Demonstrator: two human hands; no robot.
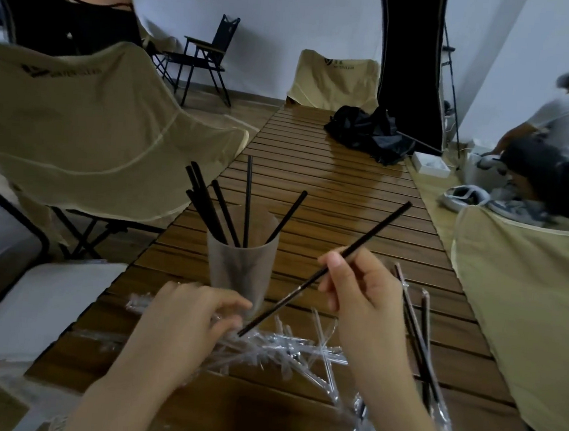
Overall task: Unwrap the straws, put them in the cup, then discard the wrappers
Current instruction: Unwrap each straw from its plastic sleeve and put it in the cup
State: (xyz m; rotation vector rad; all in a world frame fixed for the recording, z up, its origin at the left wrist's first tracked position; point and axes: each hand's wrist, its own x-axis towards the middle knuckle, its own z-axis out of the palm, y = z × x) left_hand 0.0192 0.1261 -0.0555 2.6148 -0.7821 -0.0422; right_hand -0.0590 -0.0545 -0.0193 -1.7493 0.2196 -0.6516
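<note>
A translucent cup (241,263) stands on the slatted wooden table (330,191) and holds several black straws (248,205). My right hand (362,291) pinches one bare black straw (337,261) that slants from upper right down to the lower left. Its lower tip is near my left hand (184,320), which rests with curled fingers on a heap of clear plastic wrappers (285,349); whether it pinches a wrapper is hidden. A few wrapped straws (420,337) lie to the right of my right hand.
Beige folding chairs stand on the left (88,122), right (526,305) and far end (336,79). A black bag (369,133) lies at the table's far end. A person in a white shirt (557,143) crouches at the right. A white surface (41,304) sits at the left.
</note>
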